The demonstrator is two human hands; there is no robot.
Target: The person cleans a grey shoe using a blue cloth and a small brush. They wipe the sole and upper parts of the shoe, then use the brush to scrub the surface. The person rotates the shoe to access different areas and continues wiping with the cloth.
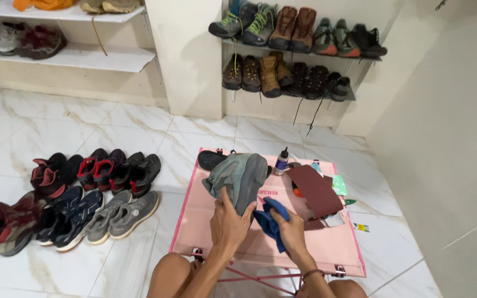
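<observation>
- Nearest me: two bare knees at the bottom edge, then a small pink folding table [327,248] standing on a white marble-tile floor [139,132].
- Left hand [229,223] is clamped on the near end of a grey-green shoe [241,175]; fingers wrap its heel side.
- Right hand [292,226] is closed around one blue cloth [269,218], pressed against the shoe's near edge.
- The shoe sits over the table's left middle, long axis running away from me, far end tilted slightly left.
- Beyond it on the table: one small bottle [281,161] with a dark cap, one brown sheet [317,190], one dark shoe [211,159] at the far left corner.
- Floor, left: about ten shoes [92,193] in two loose rows.
- Far wall: two shelves of shoes [293,49], roughly eight above, seven below; I cannot count exactly.
</observation>
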